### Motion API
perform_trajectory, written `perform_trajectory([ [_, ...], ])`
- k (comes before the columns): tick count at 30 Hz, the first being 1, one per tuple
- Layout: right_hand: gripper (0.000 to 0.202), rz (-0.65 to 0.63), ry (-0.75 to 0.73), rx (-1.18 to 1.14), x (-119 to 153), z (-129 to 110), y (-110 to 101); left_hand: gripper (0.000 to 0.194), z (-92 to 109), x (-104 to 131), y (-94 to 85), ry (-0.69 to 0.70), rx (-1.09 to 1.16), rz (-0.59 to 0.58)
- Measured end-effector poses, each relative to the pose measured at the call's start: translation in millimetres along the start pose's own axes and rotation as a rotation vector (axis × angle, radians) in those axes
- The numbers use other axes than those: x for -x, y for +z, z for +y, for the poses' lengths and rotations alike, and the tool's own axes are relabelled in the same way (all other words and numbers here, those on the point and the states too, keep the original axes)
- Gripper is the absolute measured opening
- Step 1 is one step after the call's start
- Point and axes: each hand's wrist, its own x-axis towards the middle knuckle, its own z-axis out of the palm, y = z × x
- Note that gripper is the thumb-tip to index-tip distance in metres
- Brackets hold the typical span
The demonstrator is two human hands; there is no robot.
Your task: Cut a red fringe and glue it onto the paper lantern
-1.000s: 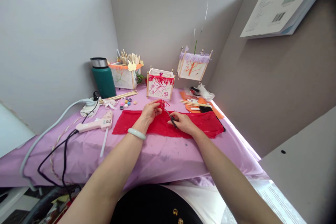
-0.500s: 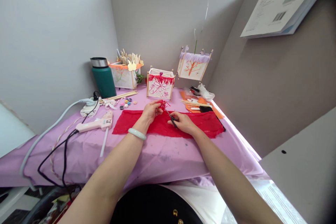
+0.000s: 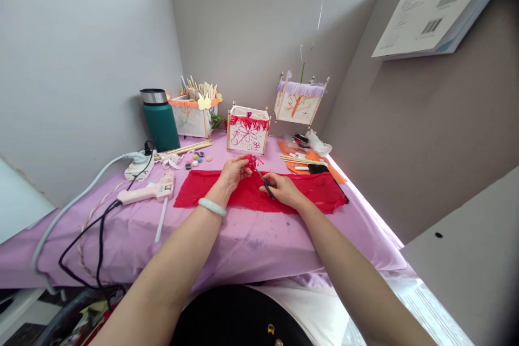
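My left hand (image 3: 235, 173) is closed on a small bunch of red fringed paper (image 3: 252, 162), with a pale bangle on the wrist. In my right hand (image 3: 281, 189) is a pair of dark-handled scissors (image 3: 266, 184), their blades pointing up and left to the fringe. Under both hands a long red sheet (image 3: 198, 186) lies across the purple tablecloth (image 3: 251, 238). Just behind the hands stands a white lantern with red drawings and a red fringe (image 3: 248, 134).
A green bottle (image 3: 161, 124), a box of sticks (image 3: 192, 119) and a pink glue gun (image 3: 150, 192) with cables stand or lie left. At right are orange sheets (image 3: 292, 165) and a hanging purple-fringed lantern (image 3: 299, 105). Papers (image 3: 433, 16) hang upper right.
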Motion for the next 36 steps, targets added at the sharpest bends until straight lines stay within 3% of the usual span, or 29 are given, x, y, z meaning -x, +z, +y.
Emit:
perform_trajectory([
  [36, 0.039, 0.008, -0.006, -0.006, 1.6, -1.3, -1.1, 0.033, -8.2, -5.2, -3.9, 0.040, -0.079, -0.050],
])
